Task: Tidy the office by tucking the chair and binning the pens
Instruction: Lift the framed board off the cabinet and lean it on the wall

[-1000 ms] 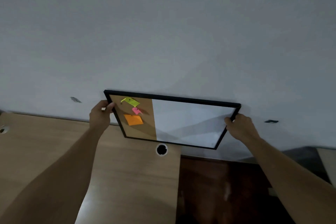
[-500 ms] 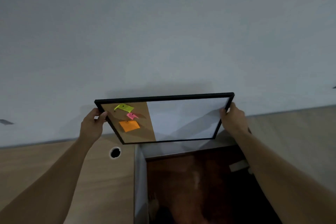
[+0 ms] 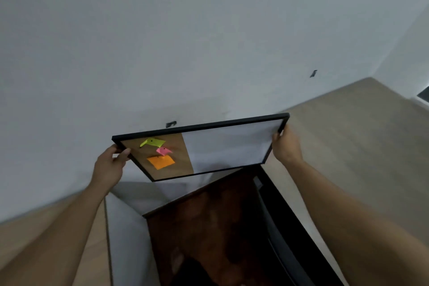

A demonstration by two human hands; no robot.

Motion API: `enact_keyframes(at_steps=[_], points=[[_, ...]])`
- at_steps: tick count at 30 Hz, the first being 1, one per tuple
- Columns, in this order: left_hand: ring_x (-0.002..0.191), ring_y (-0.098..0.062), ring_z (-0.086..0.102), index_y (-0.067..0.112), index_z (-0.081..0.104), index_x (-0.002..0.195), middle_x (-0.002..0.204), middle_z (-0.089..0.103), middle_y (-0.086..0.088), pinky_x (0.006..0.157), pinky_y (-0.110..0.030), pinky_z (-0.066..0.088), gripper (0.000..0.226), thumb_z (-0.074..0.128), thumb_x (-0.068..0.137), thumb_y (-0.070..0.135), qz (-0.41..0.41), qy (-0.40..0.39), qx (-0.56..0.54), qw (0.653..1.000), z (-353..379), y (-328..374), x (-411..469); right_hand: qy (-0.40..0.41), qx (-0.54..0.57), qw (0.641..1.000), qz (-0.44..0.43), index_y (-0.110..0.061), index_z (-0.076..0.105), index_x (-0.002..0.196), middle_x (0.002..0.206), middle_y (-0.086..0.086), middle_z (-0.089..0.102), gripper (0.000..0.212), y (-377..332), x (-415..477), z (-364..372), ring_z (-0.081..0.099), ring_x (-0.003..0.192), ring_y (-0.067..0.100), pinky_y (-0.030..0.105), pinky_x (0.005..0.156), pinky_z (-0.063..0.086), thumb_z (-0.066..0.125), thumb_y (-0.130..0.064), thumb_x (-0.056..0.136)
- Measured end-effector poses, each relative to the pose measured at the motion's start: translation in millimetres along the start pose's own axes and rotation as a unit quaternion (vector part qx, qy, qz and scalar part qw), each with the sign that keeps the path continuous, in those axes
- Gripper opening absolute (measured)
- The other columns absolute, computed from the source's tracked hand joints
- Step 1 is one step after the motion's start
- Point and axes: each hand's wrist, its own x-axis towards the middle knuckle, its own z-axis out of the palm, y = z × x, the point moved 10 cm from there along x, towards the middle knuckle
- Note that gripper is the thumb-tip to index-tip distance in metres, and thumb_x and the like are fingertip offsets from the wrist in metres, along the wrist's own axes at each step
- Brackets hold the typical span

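A black-framed board (image 3: 228,147), half cork and half white, is held tilted in front of the pale wall. Yellow, pink and orange sticky notes (image 3: 160,161) are pinned to its cork half. My left hand (image 3: 111,165) grips the board's left edge near the upper corner. My right hand (image 3: 286,146) grips its right edge. No chair and no pens are in view.
A wooden desk (image 3: 352,137) runs along the wall at the right, another wooden desk (image 3: 76,234) at the lower left. Between them a gap shows dark red-brown floor (image 3: 209,227). Two small black hooks (image 3: 171,124) stick out of the wall.
The board, held in both hands, has moved to the right along the wall and tilted, its right end higher. The view swung right, past the desk's cable hole, over the floor gap.
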Motion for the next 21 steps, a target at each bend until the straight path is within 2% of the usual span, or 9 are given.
enact_keyframes(at_steps=[4,6,9,14,17,19,21], points=[[0.101,-0.026,0.078,0.027,0.070,0.111,0.111,0.077,0.002,0.103,-0.061,0.057,0.031,0.068,0.098,0.054,0.004,-0.020,0.018,1.000,46,16,0,0.008,0.011,0.999,0.043,-0.009,0.054,0.117,0.122,0.026,0.066,0.017,40,0,-26,0.063,0.110,0.044,0.036,0.077,0.038,0.046,-0.020,0.107],[0.101,-0.025,0.079,0.027,0.071,0.109,0.110,0.077,0.002,0.103,-0.061,0.058,0.025,0.069,0.099,0.050,0.002,-0.025,0.027,0.999,64,19,3,0.015,0.016,0.998,0.063,-0.006,0.053,0.121,0.123,0.027,0.066,0.022,60,5,-31,0.063,0.110,0.045,0.037,0.077,0.038,0.045,-0.020,0.106],[0.099,-0.025,0.079,0.030,0.071,0.106,0.108,0.078,0.003,0.101,-0.058,0.059,0.026,0.069,0.096,0.054,0.000,-0.033,0.032,0.999,88,23,9,0.024,0.013,0.995,0.092,-0.004,0.051,0.124,0.122,0.028,0.065,0.028,86,15,-35,0.063,0.108,0.047,0.039,0.076,0.039,0.044,-0.025,0.106],[0.098,-0.030,0.079,0.017,0.071,0.112,0.109,0.076,-0.007,0.100,-0.056,0.060,0.020,0.069,0.103,0.035,0.003,-0.024,0.046,0.999,114,41,18,0.027,0.010,0.995,0.095,-0.005,0.048,0.132,0.120,0.028,0.065,0.029,97,40,-37,0.060,0.096,0.042,0.036,0.073,0.035,0.044,-0.019,0.107],[0.092,-0.030,0.079,0.015,0.072,0.109,0.105,0.076,-0.007,0.097,-0.053,0.060,0.020,0.069,0.103,0.034,0.010,-0.011,0.067,0.998,122,46,29,0.021,0.009,0.996,0.090,-0.009,0.043,0.140,0.118,0.027,0.067,0.037,97,62,-31,0.063,0.098,0.044,0.037,0.072,0.037,0.047,-0.022,0.106],[0.091,-0.032,0.077,0.013,0.072,0.109,0.104,0.075,-0.009,0.092,-0.049,0.058,0.019,0.069,0.104,0.031,0.010,0.002,0.079,0.997,126,49,36,0.002,0.017,0.996,0.085,-0.014,0.036,0.151,0.115,0.021,0.070,0.048,96,78,-17,0.066,0.101,0.042,0.037,0.073,0.040,0.048,-0.026,0.106],[0.092,-0.033,0.074,0.013,0.073,0.109,0.105,0.075,-0.008,0.087,-0.044,0.054,0.018,0.067,0.104,0.030,0.000,0.013,0.097,0.995,130,48,44,-0.049,0.021,0.996,0.076,-0.020,0.017,0.164,0.122,0.012,0.072,0.066,93,89,8,0.069,0.104,0.036,0.037,0.078,0.047,0.048,-0.030,0.106]])
